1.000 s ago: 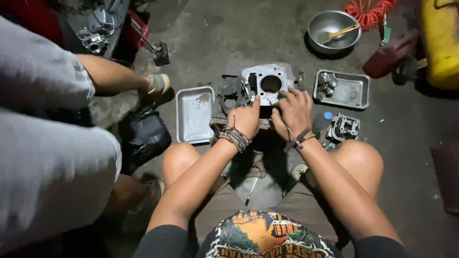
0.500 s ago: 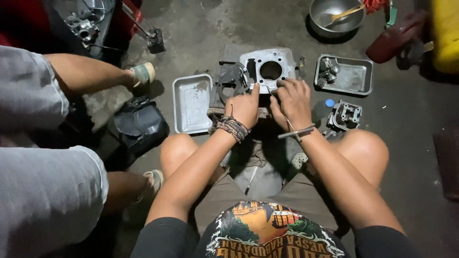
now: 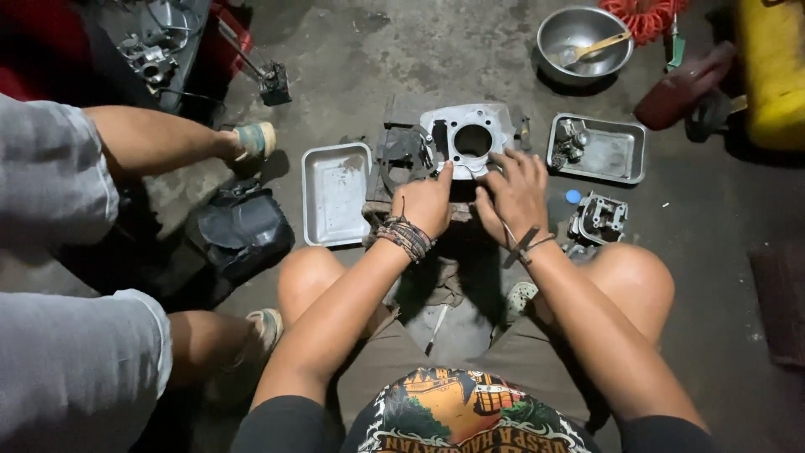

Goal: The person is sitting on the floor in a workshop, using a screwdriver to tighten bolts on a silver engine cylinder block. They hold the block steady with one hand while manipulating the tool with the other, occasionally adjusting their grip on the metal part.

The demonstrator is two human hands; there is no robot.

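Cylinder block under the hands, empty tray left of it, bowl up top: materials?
Cylinder block: looks like cast aluminium, dull pale grey with a grainy surface and a machined round bore.
Empty tray: thin pressed sheet metal, stainless or aluminium, matte and scuffed, with rolled rims.
Bowl: likely stainless steel, with a smooth sheen; the utensil in it looks wooden.

Left hand (image 3: 425, 203): curled against the near left edge of the engine cylinder block (image 3: 466, 137), thumb touching its rim.
Right hand (image 3: 517, 193): fingers spread on the block's near right edge.
Block: grey metal with a round bore, resting on the concrete floor (image 3: 402, 59) between the knees.
Left of block: empty rectangular metal tray (image 3: 335, 193).
Right of block: second metal tray (image 3: 616, 151) holding a small part; a small engine part (image 3: 597, 220) below it.
Far side: steel bowl (image 3: 579, 38).
Another person: arm (image 3: 159, 138) reaching in from the left.
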